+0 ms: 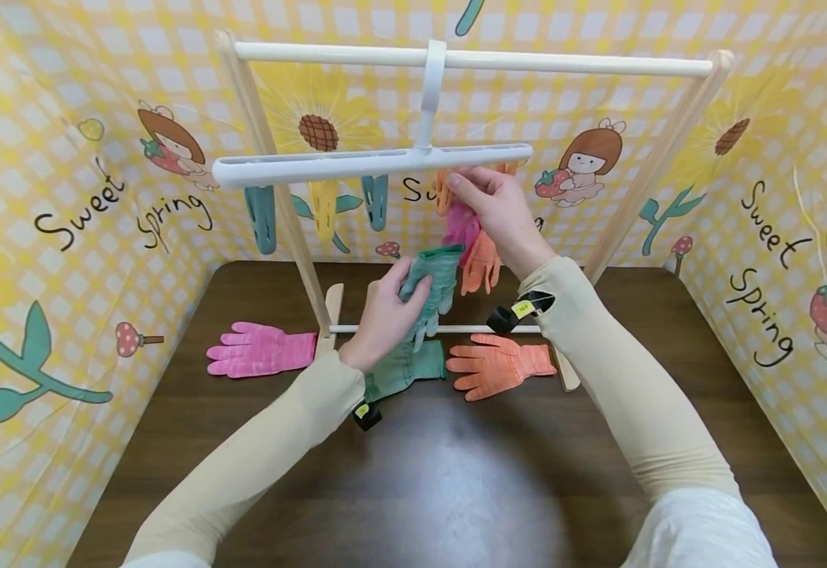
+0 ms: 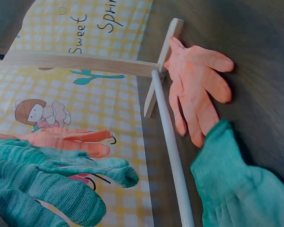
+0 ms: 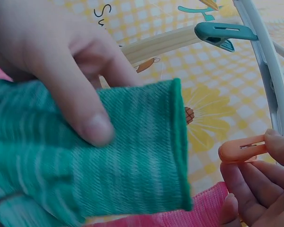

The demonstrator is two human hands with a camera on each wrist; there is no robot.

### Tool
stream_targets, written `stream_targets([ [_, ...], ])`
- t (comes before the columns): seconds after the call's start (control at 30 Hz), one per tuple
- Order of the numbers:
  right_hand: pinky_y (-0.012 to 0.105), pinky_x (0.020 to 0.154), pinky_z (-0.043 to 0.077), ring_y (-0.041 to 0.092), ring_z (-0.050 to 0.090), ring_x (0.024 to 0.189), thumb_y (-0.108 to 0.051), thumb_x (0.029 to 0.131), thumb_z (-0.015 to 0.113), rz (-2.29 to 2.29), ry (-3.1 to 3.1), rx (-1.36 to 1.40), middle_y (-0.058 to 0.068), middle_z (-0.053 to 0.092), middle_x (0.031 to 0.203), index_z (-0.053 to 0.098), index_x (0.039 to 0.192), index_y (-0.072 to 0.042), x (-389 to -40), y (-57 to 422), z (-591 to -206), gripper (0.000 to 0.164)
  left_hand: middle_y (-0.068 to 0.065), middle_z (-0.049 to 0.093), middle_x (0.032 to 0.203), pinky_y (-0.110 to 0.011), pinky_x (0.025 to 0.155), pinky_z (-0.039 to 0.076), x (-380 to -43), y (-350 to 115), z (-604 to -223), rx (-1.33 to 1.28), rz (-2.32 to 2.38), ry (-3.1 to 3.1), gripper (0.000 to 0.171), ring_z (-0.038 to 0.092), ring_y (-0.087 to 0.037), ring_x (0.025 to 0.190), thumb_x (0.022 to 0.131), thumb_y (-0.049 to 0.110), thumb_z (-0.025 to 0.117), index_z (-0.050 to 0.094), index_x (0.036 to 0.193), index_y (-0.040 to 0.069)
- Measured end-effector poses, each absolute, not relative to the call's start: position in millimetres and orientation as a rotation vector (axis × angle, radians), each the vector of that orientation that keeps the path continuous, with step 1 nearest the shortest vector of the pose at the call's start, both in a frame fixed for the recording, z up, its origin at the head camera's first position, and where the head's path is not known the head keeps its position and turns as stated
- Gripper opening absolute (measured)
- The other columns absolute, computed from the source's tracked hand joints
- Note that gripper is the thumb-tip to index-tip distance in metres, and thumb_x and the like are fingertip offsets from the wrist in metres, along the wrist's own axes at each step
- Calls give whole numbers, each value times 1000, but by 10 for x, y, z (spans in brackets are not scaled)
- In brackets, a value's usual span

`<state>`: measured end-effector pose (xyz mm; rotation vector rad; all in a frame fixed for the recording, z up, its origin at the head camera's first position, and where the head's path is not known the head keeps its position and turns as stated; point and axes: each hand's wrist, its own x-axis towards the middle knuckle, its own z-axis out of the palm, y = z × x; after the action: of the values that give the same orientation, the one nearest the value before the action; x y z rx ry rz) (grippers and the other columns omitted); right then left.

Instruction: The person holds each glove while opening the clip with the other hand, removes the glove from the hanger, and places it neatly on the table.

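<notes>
My left hand [image 1: 385,315] grips a green knit glove [image 1: 433,276] near its cuff, thumb on the near side, below the white hanger [image 1: 342,166]. The glove's fingers dangle downward. Up at the hanger's right part, my right hand [image 1: 506,213] pinches an orange clip [image 3: 241,147] between thumb and fingers. In the right wrist view, the cuff's open edge faces that clip, with a gap between them. Behind the right hand hang a pink glove [image 1: 462,226] and an orange glove [image 1: 481,264], their tops partly hidden.
A teal clip [image 1: 260,221], a yellow clip [image 1: 324,209] and another teal clip [image 1: 374,203] hang on the left. The hanger hooks over a white rod [image 1: 563,63] on a wooden frame. A pink glove [image 1: 264,349], green glove [image 1: 406,369] and orange glove [image 1: 499,365] lie on the table.
</notes>
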<state>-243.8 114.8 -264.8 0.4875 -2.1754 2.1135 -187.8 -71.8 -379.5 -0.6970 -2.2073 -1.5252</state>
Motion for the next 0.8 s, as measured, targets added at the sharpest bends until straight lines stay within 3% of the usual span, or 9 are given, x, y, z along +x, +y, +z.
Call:
stream_targets([
  [0.17,31,77,54,14,66,78,-22,105,63,2035,-2188,475,-5,74,88,72,122,0,-2436,1136,-2662,29,-4,70,88,-33,64,49,-1756,-821,-3830,-723,-1342,-2270,14,56,-14,61,105,13,61,67,118,10],
  [0.3,31,79,55,17,67,81,-22,105,64,1970,-2193,474,0,73,89,72,120,1,-2437,1131,-2652,28,-6,72,91,-34,61,48,-1694,-875,-3843,-729,-1242,-2300,16,57,-14,59,104,12,61,66,120,10],
  [0.6,32,88,55,20,69,93,-25,104,66,1831,-2223,504,6,75,95,73,121,-4,-2424,1148,-2682,28,-5,68,82,-32,57,44,-1570,-982,-3902,-746,-1177,-2323,14,50,-15,57,102,9,63,66,116,8],
  [0.8,30,87,55,18,69,92,-25,103,69,1765,-2227,478,6,76,98,73,119,-4,-2424,1163,-2701,28,-4,67,78,-29,52,41,-1530,-1051,-3945,-762,-1105,-2348,15,48,-12,53,102,10,64,66,117,9],
])
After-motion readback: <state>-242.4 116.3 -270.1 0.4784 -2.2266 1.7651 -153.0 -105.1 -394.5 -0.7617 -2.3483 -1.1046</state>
